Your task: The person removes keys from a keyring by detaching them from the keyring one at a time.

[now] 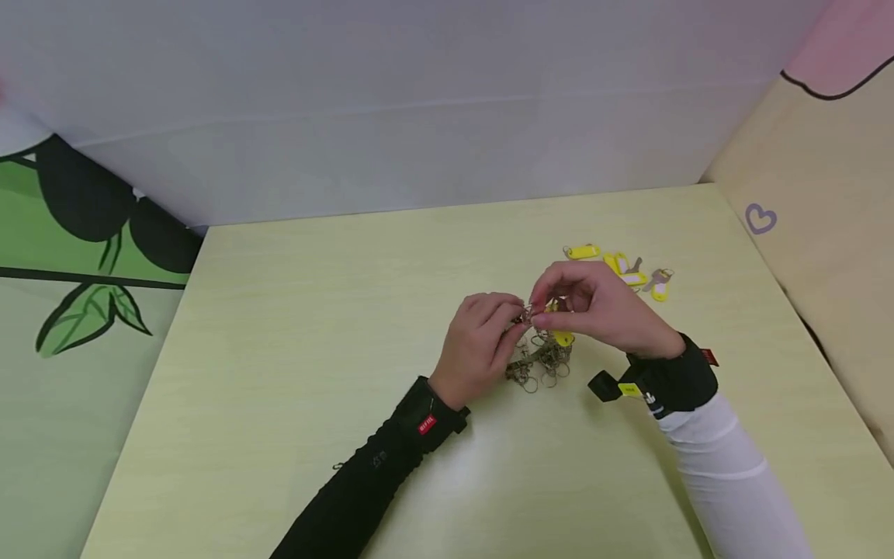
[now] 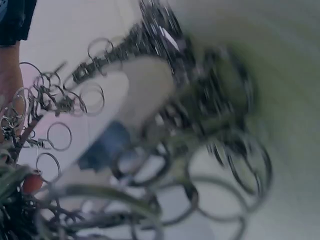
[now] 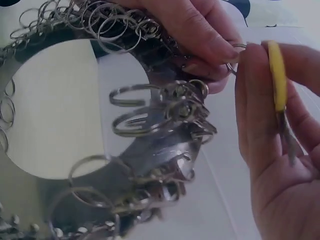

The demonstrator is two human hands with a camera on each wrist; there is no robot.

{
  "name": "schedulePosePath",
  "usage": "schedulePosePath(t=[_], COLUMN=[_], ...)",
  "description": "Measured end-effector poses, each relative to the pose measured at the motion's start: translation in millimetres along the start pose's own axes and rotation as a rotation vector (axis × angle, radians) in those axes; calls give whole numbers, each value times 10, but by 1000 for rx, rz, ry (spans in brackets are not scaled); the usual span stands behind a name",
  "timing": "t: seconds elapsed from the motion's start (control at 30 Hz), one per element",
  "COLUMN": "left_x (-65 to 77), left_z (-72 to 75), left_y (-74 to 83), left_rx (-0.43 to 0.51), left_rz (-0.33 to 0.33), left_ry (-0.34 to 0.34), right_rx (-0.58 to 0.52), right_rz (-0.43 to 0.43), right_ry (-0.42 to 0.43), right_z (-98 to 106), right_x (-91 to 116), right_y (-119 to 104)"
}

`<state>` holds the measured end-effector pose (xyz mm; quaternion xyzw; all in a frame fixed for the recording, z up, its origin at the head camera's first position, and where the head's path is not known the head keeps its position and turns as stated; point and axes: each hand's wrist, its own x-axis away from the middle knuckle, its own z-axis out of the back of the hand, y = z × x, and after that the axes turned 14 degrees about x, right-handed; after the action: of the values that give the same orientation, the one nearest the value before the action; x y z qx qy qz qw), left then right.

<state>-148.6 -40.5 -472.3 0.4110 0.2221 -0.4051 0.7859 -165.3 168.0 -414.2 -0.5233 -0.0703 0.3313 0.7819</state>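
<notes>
Over the right half of the table both hands meet at a bunch of metal key rings point(image 1: 552, 359). In the right wrist view the bunch is a large flat metal hoop point(image 3: 165, 142) strung with many small split rings point(image 3: 131, 125). The left hand point(image 1: 480, 341) pinches a split ring point(image 3: 231, 68) at the edge of the bunch with its thumb and fingers. At the same ring, the right hand point(image 1: 597, 307) holds a yellow key tag point(image 3: 277, 75) with a key point(image 3: 289, 140) hanging against its palm. The left wrist view shows blurred rings point(image 2: 185, 200) close up.
Several yellow key tags point(image 1: 583, 252) and keys point(image 1: 658, 278) lie on the table point(image 1: 314, 310) beyond the right hand. A pale wall point(image 1: 419, 140) stands along the back edge, and a beige panel point(image 1: 810, 202) along the right.
</notes>
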Motion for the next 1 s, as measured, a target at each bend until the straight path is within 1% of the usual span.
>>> schedulePosePath(t=[0.07, 0.2, 0.27, 0.33, 0.4, 0.47, 0.57, 0.6, 0.67, 0.77, 0.83, 0.9, 1.0], left_x=[3, 10, 20, 29, 35, 38, 30, 25, 12, 2, 0, 6, 14], left_z=[18, 42, 46, 54, 71, 97, 145, 160, 189, 213, 211, 198, 180], left_y=[-3, -17, -25, -28, -28, -29, -26, -25, -23, -19, -6, 14, 53], left_rx=[-37, -51, -38, -14, 6, 19, 11, 8, 11, 17, 13, -11, -42], left_rz=[-2, 6, 18, 34, 53, 66, 51, 41, 19, -6, -18, -27, -29], left_ry=[-4, 4, 3, -2, -3, 6, 22, 29, 42, 67, 80, 96, 118], right_rx=[31, 48, 97, 189, 264, 333, 399, 440, 542, 742, 845, 912, 933], right_rz=[-26, -60, -54, -26, 18, 85, 206, 249, 326, 423, 474, 514, 522], right_ry=[9, 55, 106, 164, 207, 232, 234, 244, 283, 379, 423, 445, 462], right_z=[-1, -24, -45, -65, -80, -92, -112, -120, -144, -192, -229, -270, -323], right_x=[-9, -30, -36, -37, -37, -36, -37, -39, -46, -61, -63, -61, -45], right_y=[-3, -10, -2, 5, 10, 12, -7, -21, -58, -123, -167, -206, -252])
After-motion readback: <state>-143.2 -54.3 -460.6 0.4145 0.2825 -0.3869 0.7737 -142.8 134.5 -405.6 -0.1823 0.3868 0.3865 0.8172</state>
